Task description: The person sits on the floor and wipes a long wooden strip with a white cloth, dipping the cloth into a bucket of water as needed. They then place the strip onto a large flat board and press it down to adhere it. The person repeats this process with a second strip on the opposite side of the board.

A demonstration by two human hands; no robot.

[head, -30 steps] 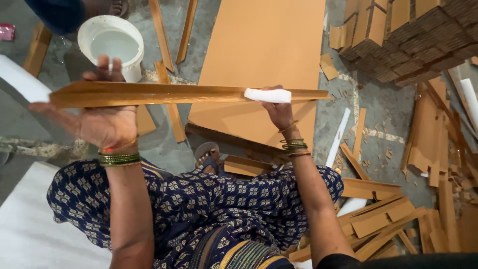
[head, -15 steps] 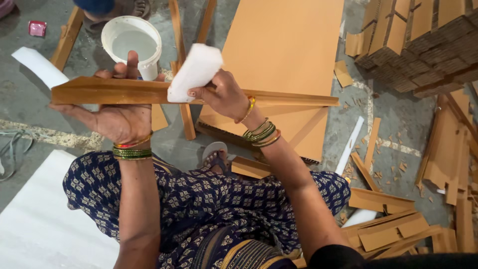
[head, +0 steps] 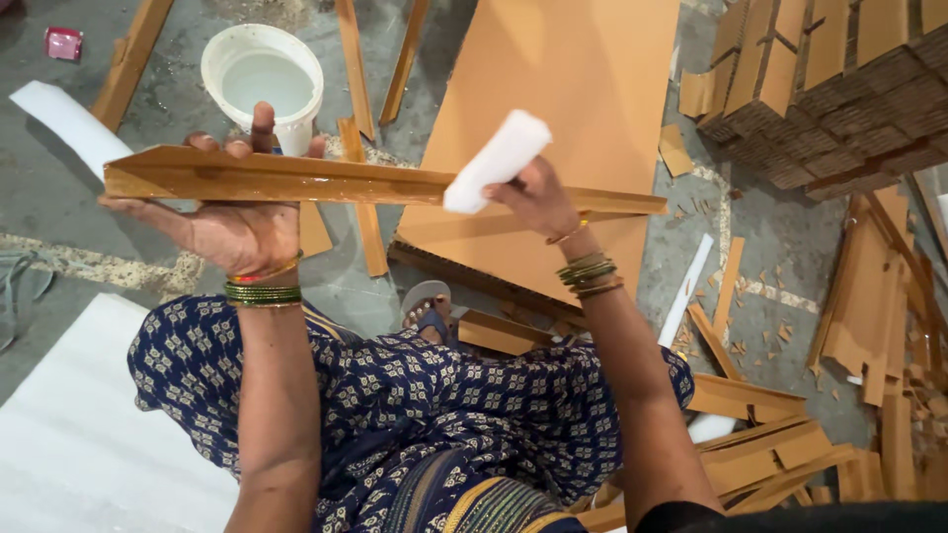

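Note:
My left hand [head: 235, 212] holds a long brown wooden angle strip [head: 355, 182] level in front of me, gripping it near its left end. The strip's upper face looks wet and glossy. My right hand [head: 533, 197] grips a white foam pad [head: 497, 159], tilted up, its lower end touching the strip near the middle. Both wrists wear green and gold bangles. A white bucket [head: 263, 83] with pale liquid stands on the floor just beyond my left hand.
A large brown board [head: 563, 89] lies on the grey floor ahead. Loose wooden strips [head: 355, 69] lie around the bucket, and more offcuts [head: 760, 444] at right. Stacked panels [head: 829, 89] fill the top right. A white sheet [head: 69, 444] is at lower left.
My right hand with the foam pad moved left from the strip's right end, then back right to the middle, the pad now lifted at an angle. The view shifted slightly.

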